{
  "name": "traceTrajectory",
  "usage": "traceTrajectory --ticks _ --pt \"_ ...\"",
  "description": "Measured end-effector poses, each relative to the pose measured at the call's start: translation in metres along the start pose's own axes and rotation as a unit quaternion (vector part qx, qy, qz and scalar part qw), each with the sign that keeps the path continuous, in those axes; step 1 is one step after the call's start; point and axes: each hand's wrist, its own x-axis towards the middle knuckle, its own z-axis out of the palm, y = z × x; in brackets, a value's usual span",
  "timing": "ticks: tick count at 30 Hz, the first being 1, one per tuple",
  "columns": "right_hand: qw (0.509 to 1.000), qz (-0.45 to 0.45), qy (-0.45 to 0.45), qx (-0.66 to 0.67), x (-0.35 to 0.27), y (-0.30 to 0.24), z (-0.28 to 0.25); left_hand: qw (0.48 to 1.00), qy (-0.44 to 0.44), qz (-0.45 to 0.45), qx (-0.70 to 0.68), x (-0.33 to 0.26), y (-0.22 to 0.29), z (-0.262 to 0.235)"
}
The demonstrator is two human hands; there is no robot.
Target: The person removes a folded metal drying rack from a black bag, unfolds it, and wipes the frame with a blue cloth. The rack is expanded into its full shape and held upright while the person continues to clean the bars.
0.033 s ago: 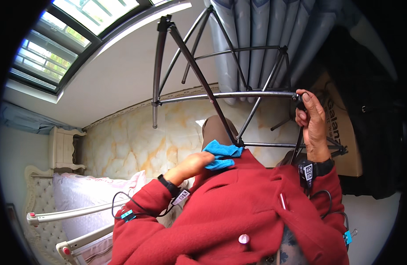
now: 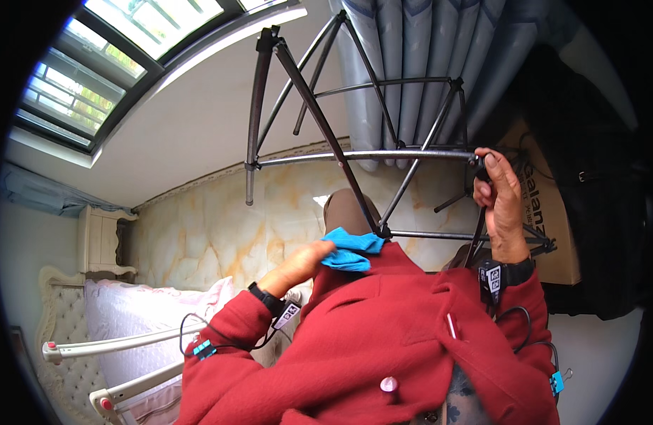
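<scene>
A dark metal folding frame (image 2: 383, 154) of jointed tubes stands in front of me, its lower corner close to my lap. My right hand (image 2: 506, 202) is closed around the frame's joint at the right end of a long horizontal bar. The thumb lies on top of the joint, and the fingers curl beneath it. Over my lap, my left hand (image 2: 302, 265) grips a bunched blue cloth (image 2: 351, 249). Part of the cloth hangs out past the fingers, beside the frame's lower corner and apart from the long bar.
Blue curtains (image 2: 411, 64) hang behind the frame. At the right, a cardboard box (image 2: 553, 248) stands beside a black bag (image 2: 610, 212). A bed with a tufted headboard (image 2: 61, 319) and white rails (image 2: 128, 347) is at the left, near a cream cabinet (image 2: 103, 241).
My left hand has shifted slightly left with the blue cloth. The right hand keeps its grip on the joint, and the frame has barely moved.
</scene>
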Motion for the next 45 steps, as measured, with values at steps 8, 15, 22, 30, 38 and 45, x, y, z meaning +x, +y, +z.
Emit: traceTrajectory --ticks 8,15,22,30,38,45 --pt "0.995 0.035 -0.091 -0.016 -0.028 0.0 -0.006 0.965 -0.057 0.242 0.079 0.075 0.012 -0.009" --pt "0.979 0.086 -0.177 -0.043 -0.047 0.002 0.001 0.88 -0.129 0.233 0.393 0.056 -0.003 -0.021" --pt "0.955 0.095 -0.257 -0.116 -0.041 0.015 0.015 0.749 -0.209 -0.082 0.623 -0.07 0.055 0.01" --pt "0.914 0.122 -0.376 -0.093 -0.063 0.007 0.017 0.839 -0.083 0.316 0.435 -0.112 0.21 0.084" --pt "0.862 0.023 -0.496 -0.107 -0.083 0.003 -0.003 0.576 0.077 0.581 0.57 0.068 0.293 0.143" --pt "0.892 -0.055 -0.427 -0.135 -0.087 0.009 -0.019 0.6 -0.126 0.285 0.737 0.12 0.184 0.096"
